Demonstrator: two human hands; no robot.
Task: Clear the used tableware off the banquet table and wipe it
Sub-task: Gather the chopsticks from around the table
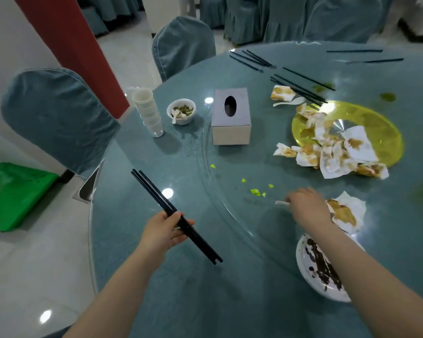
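The bench (156,276) has a glossy, smooth top, teal and faintly mottled, throwing back bright lamp spots; its round turntable (230,211) looks like clear glass. The chopsticks (154,191) in the left hand (165,231) are black, smooth and slightly shiny. The tissue box (231,123) is matt grey card. The stacked cups (148,112) look like thin white plastic. The yellow dish (386,132) is translucent and glossy. The crumpled napkins (337,152) are soft, stained paper. The chair covers (56,118) are matt velvety cloth. The floor (34,276) is polished tile.
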